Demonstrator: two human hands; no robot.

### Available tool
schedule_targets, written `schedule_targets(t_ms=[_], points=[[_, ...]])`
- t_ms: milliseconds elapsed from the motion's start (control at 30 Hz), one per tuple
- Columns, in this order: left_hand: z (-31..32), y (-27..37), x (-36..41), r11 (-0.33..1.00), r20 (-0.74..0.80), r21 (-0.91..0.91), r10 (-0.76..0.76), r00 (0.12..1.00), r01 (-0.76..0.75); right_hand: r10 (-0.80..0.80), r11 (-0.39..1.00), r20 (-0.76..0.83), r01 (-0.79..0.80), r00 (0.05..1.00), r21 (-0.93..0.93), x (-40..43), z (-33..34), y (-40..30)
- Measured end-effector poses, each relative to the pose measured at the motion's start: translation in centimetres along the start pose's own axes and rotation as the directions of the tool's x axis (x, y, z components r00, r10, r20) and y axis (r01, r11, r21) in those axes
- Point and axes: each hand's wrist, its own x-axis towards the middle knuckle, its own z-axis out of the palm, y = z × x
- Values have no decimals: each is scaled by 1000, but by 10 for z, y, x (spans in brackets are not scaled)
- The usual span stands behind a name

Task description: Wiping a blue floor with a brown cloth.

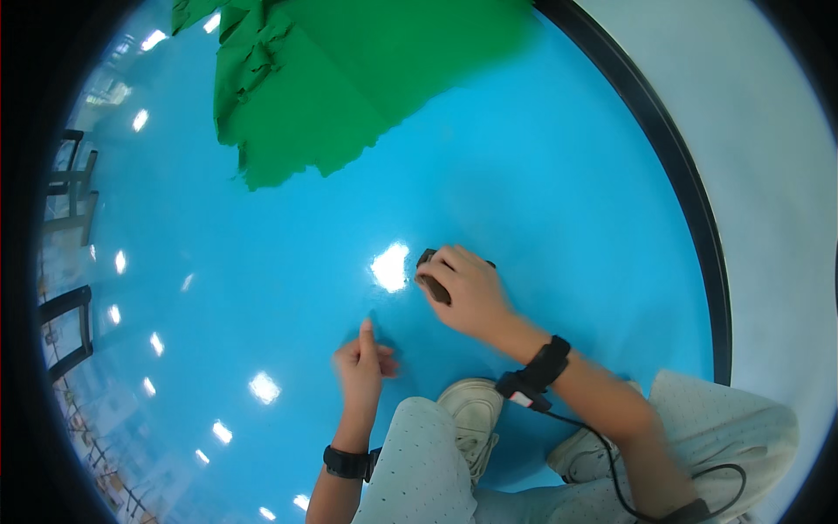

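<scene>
My right hand (468, 288) is closed around a small dark brown hand-held object (435, 289), over the glossy blue floor (524, 196). My fingers cover much of that object, so its exact kind cannot be told. Lower and to the left, my left hand (364, 363) hovers with its thumb extended and its fingers loosely curled; I see nothing in it. A green sheet (340, 85) with a ragged lower edge and crumpled left side lies on the floor beyond both hands.
A black baseboard (681, 157) curves along the pale wall (772, 196) at right. My shoes (473, 419) and knees are close below the hands. Chair-like frames (69, 327) stand at far left. A cable (612, 458) runs from my right wristband (546, 367).
</scene>
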Motion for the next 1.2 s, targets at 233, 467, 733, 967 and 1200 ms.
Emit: schedule_targets(t_ms=[233, 467, 733, 967, 1200], points=[[-106, -58, -12, 640, -397, 715, 703, 590, -280, -128, 934, -35, 109, 991, -339, 18, -60, 71], [-151, -120, -29, 463, -379, 884, 788, 485, -63, -15, 943, -310, -90, 951, -320, 60, -17, 79], [-153, -125, -27, 532, -422, 844, 734, 532, -64, -565, 817, 190, 513, 803, 261, 7, 135, -113], [-155, -124, -24, 540, -393, 829, 748, 535, -145, -196, 664, 266, -72, 944, 745, 2, 78, -72], [-165, -135, -12, 557, -390, 814, 732, 559, -161, 344, -205, 443, -394, 828, 896, -7, -21, 18]])
